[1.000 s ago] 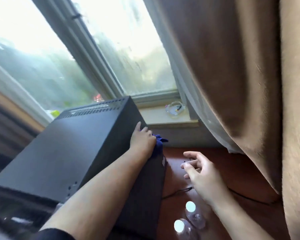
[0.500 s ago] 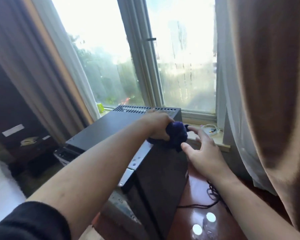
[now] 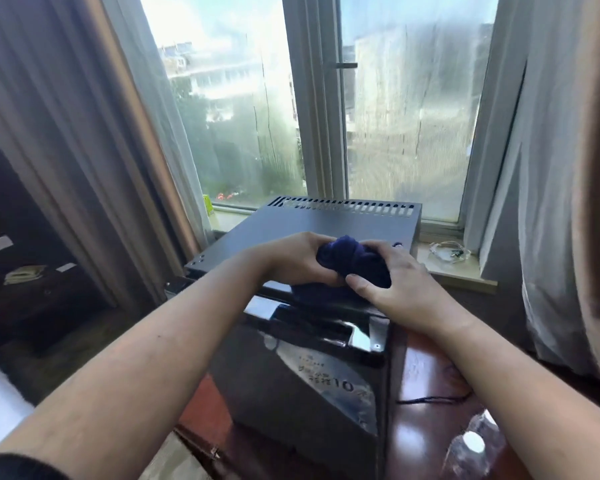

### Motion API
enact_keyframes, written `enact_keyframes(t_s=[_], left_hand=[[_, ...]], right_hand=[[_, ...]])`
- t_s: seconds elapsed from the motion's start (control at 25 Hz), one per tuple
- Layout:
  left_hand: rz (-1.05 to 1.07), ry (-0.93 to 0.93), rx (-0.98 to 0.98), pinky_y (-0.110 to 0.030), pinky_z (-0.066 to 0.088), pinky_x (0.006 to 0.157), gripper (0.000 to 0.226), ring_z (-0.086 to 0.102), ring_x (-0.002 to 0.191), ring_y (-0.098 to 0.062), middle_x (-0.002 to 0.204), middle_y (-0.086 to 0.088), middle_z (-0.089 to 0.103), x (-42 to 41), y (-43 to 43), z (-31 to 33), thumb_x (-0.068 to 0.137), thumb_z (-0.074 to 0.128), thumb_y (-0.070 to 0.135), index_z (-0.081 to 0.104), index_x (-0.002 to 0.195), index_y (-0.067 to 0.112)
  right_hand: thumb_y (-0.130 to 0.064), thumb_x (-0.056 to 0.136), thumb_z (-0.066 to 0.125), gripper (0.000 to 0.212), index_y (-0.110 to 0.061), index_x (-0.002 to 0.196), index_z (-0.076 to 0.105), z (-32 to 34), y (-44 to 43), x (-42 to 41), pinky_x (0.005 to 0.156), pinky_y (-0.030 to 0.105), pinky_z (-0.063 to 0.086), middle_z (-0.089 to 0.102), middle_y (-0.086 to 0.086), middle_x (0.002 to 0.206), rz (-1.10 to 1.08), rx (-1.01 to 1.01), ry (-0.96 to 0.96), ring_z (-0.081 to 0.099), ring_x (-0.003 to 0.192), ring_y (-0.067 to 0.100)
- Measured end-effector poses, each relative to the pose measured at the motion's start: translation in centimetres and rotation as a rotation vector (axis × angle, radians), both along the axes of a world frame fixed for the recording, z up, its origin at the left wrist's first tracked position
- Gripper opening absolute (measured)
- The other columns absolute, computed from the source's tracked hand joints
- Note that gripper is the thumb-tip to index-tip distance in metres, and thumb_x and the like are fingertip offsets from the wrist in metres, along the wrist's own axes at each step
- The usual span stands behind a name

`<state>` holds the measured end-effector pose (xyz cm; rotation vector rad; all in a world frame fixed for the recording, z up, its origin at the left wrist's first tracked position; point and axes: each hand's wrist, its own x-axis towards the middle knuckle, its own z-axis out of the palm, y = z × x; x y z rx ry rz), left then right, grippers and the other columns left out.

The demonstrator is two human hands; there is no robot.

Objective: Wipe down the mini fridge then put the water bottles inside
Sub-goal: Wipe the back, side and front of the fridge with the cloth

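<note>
Both hands are clenched on one cloth, dark blue and bunched into a wad: left hand on its left side, right hand on its right, thumb pressed into the fabric. The wad sits between them, over the front edge of the fridge top, and a fold hangs down to that edge (contact with the surface likely; cannot tell for certain).

Fridge: one, black, on a reddish table, its vented back edge near the window. The top runs away from the grip toward the window, long axis front to back. The glossy door faces the camera, directly below the hands, shut.

Judgement: wiping step still in hand; the cloth looks to be getting regathered. The door front lies nearest, straight down from the grip, equally reachable by either hand.

Bottles: low right on the table, beside the fridge, under the right forearm. One white cap shows clearly; clear bodies blur together, so count uncertain (at least one). Right hand is nearer them. None inside yet.
</note>
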<state>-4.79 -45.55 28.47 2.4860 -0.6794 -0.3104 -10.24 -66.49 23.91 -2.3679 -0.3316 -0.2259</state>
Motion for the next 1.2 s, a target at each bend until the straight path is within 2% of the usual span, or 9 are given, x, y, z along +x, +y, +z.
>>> enact_keyframes(t_s=[0.12, 0.2, 0.36, 0.48, 0.72, 0.92, 1.0, 1.12, 1.2], left_hand=[[-0.032, 0.014, -0.082, -0.010, 0.047, 0.075, 0.020, 0.067, 0.078, 0.006, 0.085, 0.024, 0.074, -0.8, 4.4, -0.4, 0.089, 0.080, 0.026, 0.068, 0.096, 0.042], [-0.050, -0.001, -0.099, -0.007, 0.045, 0.072, 0.021, 0.065, 0.074, 0.008, 0.081, 0.025, 0.073, -1.2, 6.5, -0.7, 0.089, 0.079, 0.024, 0.068, 0.094, 0.041], [-0.053, -0.011, -0.143, -0.006, 0.045, 0.071, 0.018, 0.064, 0.075, 0.008, 0.084, 0.019, 0.073, -1.6, 10.2, -1.3, 0.091, 0.077, 0.018, 0.070, 0.102, 0.031], [-0.037, -0.051, -0.141, -0.011, 0.047, 0.072, 0.016, 0.063, 0.075, 0.007, 0.085, 0.015, 0.073, -1.5, 12.5, -1.9, 0.091, 0.077, 0.021, 0.070, 0.106, 0.023], [-0.018, -0.051, -0.108, -0.014, 0.052, 0.083, 0.025, 0.068, 0.088, 0.002, 0.104, 0.007, 0.078, 0.2, 15.3, -1.6, 0.092, 0.077, 0.027, 0.071, 0.117, 0.026], [0.046, -0.016, -0.092, -0.029, 0.057, 0.092, 0.027, 0.074, 0.098, -0.010, 0.104, 0.007, 0.079, 3.0, 15.7, -1.0, 0.091, 0.077, 0.031, 0.071, 0.117, 0.029], [0.069, -0.027, -0.041, -0.032, 0.057, 0.093, 0.028, 0.073, 0.096, -0.010, 0.101, 0.009, 0.078, 4.7, 16.0, -0.8, 0.089, 0.077, 0.035, 0.071, 0.116, 0.033], [0.088, -0.024, -0.002, -0.028, 0.054, 0.088, 0.027, 0.070, 0.087, -0.005, 0.097, 0.012, 0.078, 7.2, 15.8, -0.5, 0.088, 0.078, 0.036, 0.071, 0.115, 0.036], [0.098, -0.031, -0.006, -0.028, 0.052, 0.090, 0.028, 0.069, 0.089, -0.005, 0.099, 0.010, 0.078, 8.8, 15.7, -0.6, 0.089, 0.077, 0.035, 0.071, 0.117, 0.035]], right_hand=[[-0.056, 0.091, 0.060, 0.051, -0.042, 0.137, 0.044, 0.4, 3.8, -1.2, 0.116, 0.049, 0.029, 0.059, -0.011, 0.123, -0.035, -0.140, -0.008, 0.053, 0.127, 0.019], [-0.052, 0.092, 0.062, 0.051, -0.040, 0.139, 0.044, 0.9, 5.5, -1.5, 0.114, 0.043, 0.034, 0.062, -0.006, 0.131, -0.007, -0.128, 0.025, 0.056, 0.126, 0.021], [-0.046, 0.092, 0.066, 0.050, -0.040, 0.137, 0.046, 1.0, 8.8, -2.0, 0.099, 0.029, 0.040, 0.065, -0.003, 0.130, 0.018, -0.118, 0.035, 0.060, 0.121, 0.021], [-0.044, 0.093, 0.065, 0.046, -0.039, 0.136, 0.047, 0.7, 11.4, -1.7, 0.091, 0.026, 0.038, 0.066, -0.002, 0.126, 0.021, -0.145, 0.015, 0.061, 0.117, 0.022], [-0.042, 0.094, 0.064, 0.048, -0.038, 0.138, 0.046, 1.7, 13.1, 0.8, 0.096, 0.032, 0.046, 0.066, 0.000, 0.124, 0.068, -0.235, 0.102, 0.063, 0.111, 0.024], [-0.041, 0.096, 0.063, 0.048, -0.033, 0.140, 0.047, 2.2, 13.8, 4.5, 0.090, 0.029, 0.042, 0.068, 0.002, 0.124, 0.089, -0.266, 0.118, 0.062, 0.112, 0.027], [-0.040, 0.096, 0.062, 0.051, -0.032, 0.144, 0.046, 2.2, 14.1, 6.4, 0.096, 0.031, 0.043, 0.067, 0.004, 0.129, 0.110, -0.283, 0.135, 0.061, 0.117, 0.028], [-0.038, 0.097, 0.062, 0.055, -0.032, 0.148, 0.043, 2.1, 14.2, 9.6, 0.104, 0.032, 0.042, 0.066, 0.005, 0.135, 0.126, -0.292, 0.158, 0.060, 0.124, 0.028], [-0.037, 0.097, 0.061, 0.056, -0.031, 0.150, 0.042, 2.1, 14.3, 11.7, 0.107, 0.032, 0.042, 0.065, 0.006, 0.137, 0.133, -0.296, 0.185, 0.059, 0.126, 0.028]])
